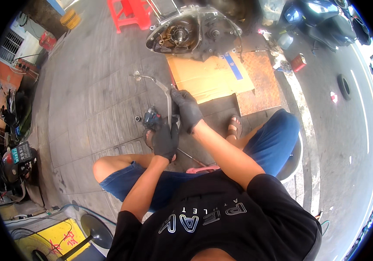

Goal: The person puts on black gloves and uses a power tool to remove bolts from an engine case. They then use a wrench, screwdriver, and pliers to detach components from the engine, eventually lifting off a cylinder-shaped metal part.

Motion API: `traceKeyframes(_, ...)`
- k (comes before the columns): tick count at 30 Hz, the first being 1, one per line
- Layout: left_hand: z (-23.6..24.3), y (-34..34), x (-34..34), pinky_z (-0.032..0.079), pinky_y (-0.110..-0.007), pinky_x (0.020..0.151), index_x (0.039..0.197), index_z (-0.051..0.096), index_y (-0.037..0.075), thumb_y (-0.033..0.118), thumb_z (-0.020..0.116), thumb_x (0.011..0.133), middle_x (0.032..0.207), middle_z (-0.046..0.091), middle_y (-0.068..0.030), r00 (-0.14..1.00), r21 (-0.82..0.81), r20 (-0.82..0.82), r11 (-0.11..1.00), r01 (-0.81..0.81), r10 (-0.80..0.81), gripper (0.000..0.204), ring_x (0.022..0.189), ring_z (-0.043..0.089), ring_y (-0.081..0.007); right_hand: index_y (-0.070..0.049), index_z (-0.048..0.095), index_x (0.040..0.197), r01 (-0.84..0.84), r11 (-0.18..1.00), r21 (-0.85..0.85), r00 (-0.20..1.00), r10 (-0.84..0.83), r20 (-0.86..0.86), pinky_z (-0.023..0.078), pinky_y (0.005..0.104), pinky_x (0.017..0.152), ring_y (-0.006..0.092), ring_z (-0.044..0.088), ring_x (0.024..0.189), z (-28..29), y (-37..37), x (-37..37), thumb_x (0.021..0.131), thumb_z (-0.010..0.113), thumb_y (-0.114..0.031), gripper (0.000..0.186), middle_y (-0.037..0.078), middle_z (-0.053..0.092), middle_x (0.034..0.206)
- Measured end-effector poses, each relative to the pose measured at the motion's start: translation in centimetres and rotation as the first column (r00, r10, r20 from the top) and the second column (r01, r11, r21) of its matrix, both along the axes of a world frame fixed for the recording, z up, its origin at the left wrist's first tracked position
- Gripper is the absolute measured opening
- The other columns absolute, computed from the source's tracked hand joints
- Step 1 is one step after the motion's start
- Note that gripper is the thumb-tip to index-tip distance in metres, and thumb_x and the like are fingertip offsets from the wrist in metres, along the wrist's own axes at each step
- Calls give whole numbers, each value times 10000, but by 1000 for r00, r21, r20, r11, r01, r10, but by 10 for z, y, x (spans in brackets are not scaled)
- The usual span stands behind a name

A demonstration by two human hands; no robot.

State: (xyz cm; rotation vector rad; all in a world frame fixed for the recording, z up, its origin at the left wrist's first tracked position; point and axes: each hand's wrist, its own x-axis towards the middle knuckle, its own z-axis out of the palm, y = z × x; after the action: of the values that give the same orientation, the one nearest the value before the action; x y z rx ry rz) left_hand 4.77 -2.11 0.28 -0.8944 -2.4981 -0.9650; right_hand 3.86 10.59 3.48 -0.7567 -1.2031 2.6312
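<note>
A long bent metal lever (169,98) rises from between my hands and crooks to the left at its far end. Its near end is in my left hand (167,140), black-gloved, with the fingers wrapped round it. My right hand (186,109), also in a black glove, is closed against the lever's right side near the bend. Just left of my left hand lies a dark cordless power tool (151,116), partly hidden by the glove. A small socket-like ring (138,118) sits on the paving beside it.
An opened engine case (195,34) stands ahead, beyond flattened cardboard (210,78) and a rusty plate (259,82). A red plastic stool (130,14) is at its left. A thin rod (191,157) lies by my feet. Scooters (321,21) and a tyre (344,87) are rightward; a fan (36,248) is lower left.
</note>
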Motion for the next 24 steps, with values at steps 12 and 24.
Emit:
traceKeyframes(12,18,13,16,459,-488,756,1060,604,-20,272,543,937,969,614,-272,989,-148,120,983,104,-87,322,847,598,-435,-58,612,989,89,994,57,994,-85,-75,445,259,619,93,530,684,-7,22,32,952,598,-381,326,11,593,788)
traceKeyframes(24,58,79,11,489,-486,553,1039,599,103,212,561,878,694,639,-156,807,-367,95,733,573,-583,198,606,634,-370,-31,640,1150,253,724,642,964,-241,-107,438,231,734,81,520,790,50,168,153,968,580,-422,436,30,617,940)
